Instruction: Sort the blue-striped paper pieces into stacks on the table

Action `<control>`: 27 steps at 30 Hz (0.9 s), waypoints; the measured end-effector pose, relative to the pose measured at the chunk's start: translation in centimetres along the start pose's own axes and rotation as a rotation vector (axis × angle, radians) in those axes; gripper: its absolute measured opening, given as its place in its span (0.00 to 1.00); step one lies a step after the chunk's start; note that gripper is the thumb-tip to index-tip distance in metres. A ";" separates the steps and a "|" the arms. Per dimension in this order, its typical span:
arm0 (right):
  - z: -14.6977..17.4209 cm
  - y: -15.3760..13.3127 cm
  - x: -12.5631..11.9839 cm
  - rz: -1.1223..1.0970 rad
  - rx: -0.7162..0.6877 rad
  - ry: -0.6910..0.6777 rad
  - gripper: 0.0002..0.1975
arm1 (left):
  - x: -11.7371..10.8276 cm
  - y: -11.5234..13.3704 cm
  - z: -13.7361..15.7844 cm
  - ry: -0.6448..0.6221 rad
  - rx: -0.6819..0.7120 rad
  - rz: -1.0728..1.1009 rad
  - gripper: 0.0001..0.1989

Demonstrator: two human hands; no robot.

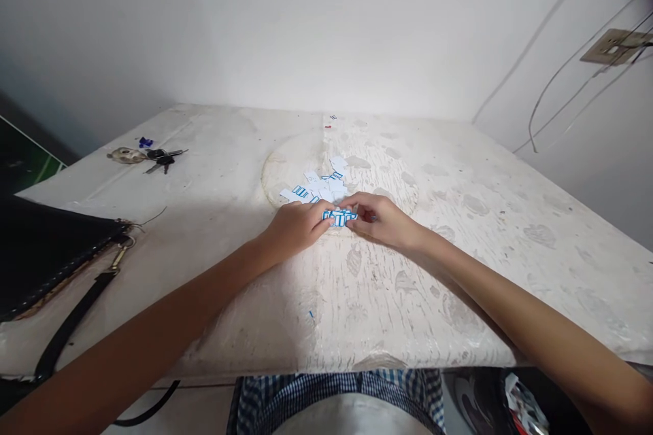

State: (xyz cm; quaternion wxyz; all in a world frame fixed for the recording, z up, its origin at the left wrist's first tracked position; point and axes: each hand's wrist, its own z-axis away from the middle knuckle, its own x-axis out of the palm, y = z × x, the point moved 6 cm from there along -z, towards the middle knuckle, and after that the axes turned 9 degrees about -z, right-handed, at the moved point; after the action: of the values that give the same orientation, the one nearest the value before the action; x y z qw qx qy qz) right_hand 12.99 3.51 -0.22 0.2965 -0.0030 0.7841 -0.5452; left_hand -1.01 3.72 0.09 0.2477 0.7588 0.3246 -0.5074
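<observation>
Between my two hands are several small white paper pieces with blue printed shapes (339,219), held just above the table. My left hand (300,225) pinches them at their left side, thumb in front. From the other side, the fingers of my right hand (380,219) close on their right end. Just beyond my hands lies a loose pile of paper pieces (321,185), some blank white, others with blue marks. My fingers hide part of the held pieces and the near edge of the pile.
A bunch of keys (162,158) lies at the back left of the plastic-covered table (408,312). A black bag (56,251) with a strap rests on the left edge. A wall socket (615,46) with hanging wires is at the right. Tiny scraps dot the table.
</observation>
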 end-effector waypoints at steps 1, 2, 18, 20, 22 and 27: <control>0.0 0.0 0.0 0.005 -0.003 -0.007 0.14 | 0.1 0.1 0.0 0.001 0.017 -0.015 0.12; 0.0 0.0 0.0 0.010 -0.006 -0.016 0.13 | 0.2 0.2 0.1 -0.004 0.028 -0.027 0.12; 0.2 -0.2 0.7 -0.040 -0.092 -0.014 0.17 | 0.6 1.1 0.3 -0.014 0.108 -0.238 0.13; 0.2 -0.2 0.8 -0.051 -0.094 -0.012 0.17 | 0.6 1.1 0.2 -0.019 0.110 -0.235 0.13; 0.2 -0.2 1.0 -0.068 -0.094 -0.007 0.18 | 0.7 1.0 0.2 -0.023 0.107 -0.225 0.12; 0.1 -0.3 0.8 -0.092 -0.080 0.003 0.17 | 1.2 0.8 0.2 -0.019 0.127 -0.200 0.11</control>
State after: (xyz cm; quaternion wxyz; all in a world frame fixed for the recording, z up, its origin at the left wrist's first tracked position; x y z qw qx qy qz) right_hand 12.25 2.98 -0.34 0.2696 -0.0498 0.8049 -0.5263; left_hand -0.22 3.35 -1.07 0.1504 0.7318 0.3637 -0.5565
